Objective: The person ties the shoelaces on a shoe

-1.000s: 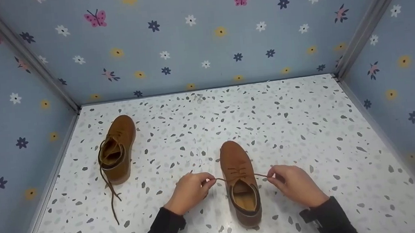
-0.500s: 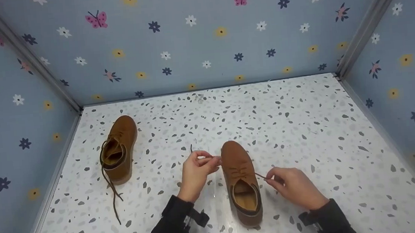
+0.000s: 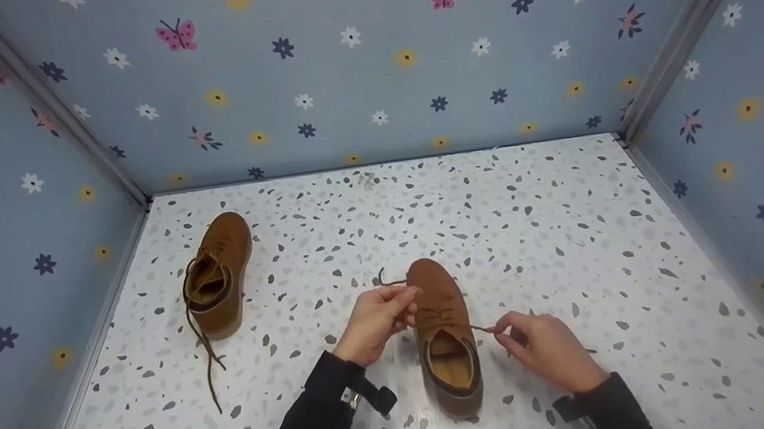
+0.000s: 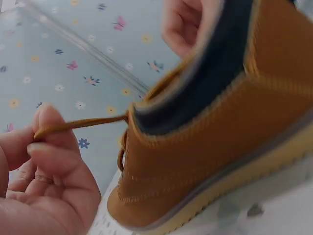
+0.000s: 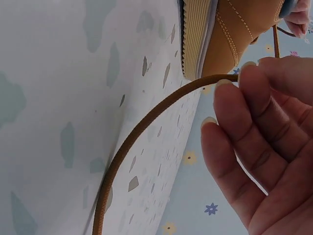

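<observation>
A brown lace-up shoe (image 3: 432, 285) stands upright on the floor, toe pointing away, between the two hands. My left hand (image 3: 374, 320) is beside its toe end and pinches the left shoelace (image 4: 90, 122) between thumb and finger; the lace runs taut to the top of the lacing. The loose tip of that lace sticks out past the fingers near the toe. To the shoe's right, my right hand (image 3: 544, 347) pinches the right shoelace (image 5: 142, 126) in its fingertips. That lace's free length curves down to the floor in the right wrist view.
Another brown shoe (image 3: 228, 233) stands at the left, its untied laces (image 3: 210, 371) trailing over its heel onto the floor. Blue panels (image 3: 369, 70) printed with flowers and butterflies border the speckled white floor (image 3: 537, 249) at the back and both sides.
My left hand has moved forward and right from beside the lacing to the toe end, turning as it carries the left lace. The right hand stays nearly in place with its lace.
</observation>
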{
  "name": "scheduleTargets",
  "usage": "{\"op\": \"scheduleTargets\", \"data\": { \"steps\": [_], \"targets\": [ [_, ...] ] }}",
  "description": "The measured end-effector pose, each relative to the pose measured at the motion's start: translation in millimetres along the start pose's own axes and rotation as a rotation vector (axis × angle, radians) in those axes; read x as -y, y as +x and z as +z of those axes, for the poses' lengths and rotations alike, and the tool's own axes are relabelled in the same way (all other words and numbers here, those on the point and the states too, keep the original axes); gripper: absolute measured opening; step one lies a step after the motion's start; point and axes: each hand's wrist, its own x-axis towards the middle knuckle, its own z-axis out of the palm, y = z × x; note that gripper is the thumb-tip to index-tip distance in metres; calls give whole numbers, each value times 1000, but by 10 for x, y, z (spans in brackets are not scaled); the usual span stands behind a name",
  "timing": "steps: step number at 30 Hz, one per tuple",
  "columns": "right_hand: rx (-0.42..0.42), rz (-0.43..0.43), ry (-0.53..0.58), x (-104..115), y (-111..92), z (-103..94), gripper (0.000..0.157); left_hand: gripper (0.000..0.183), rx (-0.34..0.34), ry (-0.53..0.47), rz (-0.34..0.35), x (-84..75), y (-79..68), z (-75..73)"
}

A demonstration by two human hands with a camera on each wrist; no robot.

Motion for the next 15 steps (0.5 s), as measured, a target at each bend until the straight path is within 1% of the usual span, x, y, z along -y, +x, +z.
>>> {"op": "scheduleTargets", "data": {
  "steps": [2,5,8,10,11,12,15],
  "targets": [
    [-4,-5,0,-1,-9,-3,9,28,-19,76,1,41,-9,-8],
    [-20,-18,-23,-2,-25,-11,11,24,-49,132,-50,133,-35,-36],
    [-50,-16,-48,-7,-38,-29,15,21,-80,151,-89,217,-44,-50],
    [-70,-6,-51,-7,-42,-42,17,19,-109,136,-80,234,-36,-35],
    [-77,2,-45,-7,-44,-49,17,18,-123,134,-54,231,-27,-21],
    [-83,11,-39,-7,-46,-54,17,18,-132,132,-12,220,-15,-4],
    [-92,29,-20,-2,-52,-61,17,19,-147,148,144,164,29,50]
  ]
}}
